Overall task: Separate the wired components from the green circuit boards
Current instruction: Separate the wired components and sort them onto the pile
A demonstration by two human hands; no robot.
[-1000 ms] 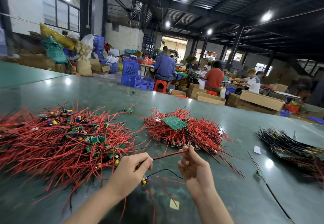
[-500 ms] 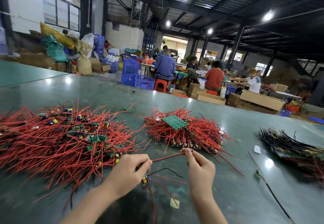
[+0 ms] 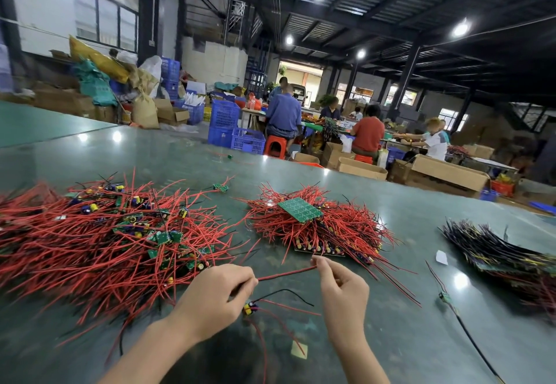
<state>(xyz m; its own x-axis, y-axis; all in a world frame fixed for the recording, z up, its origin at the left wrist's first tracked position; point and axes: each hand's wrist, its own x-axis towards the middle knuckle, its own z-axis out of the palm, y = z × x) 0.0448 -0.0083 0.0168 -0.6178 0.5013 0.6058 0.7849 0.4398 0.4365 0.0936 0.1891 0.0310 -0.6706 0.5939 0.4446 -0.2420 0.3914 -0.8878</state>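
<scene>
My left hand point(image 3: 215, 295) grips one end of a red wire point(image 3: 285, 273), and a small wired component with a yellow capacitor point(image 3: 249, 308) hangs just below its fingers. My right hand point(image 3: 341, 286) pinches the wire's other end between thumb and fingertips. The wire runs nearly straight between the two hands, a little above the green table point(image 3: 391, 338). A big loose pile of red-wired small boards point(image 3: 99, 239) lies to the left. Beyond my hands sits a second red-wired heap with a green circuit board point(image 3: 300, 209) on top.
A bundle of dark wired boards point(image 3: 505, 254) lies at the right. A single black-wired component point(image 3: 444, 297) and a white paper scrap point(image 3: 441, 257) lie near it. A yellowish scrap point(image 3: 298, 350) sits between my forearms. People work at benches behind the table.
My right hand has risen slightly and shifted its pinch along the red wire's end; the wire looks drawn more taut. My left hand has hardly moved.
</scene>
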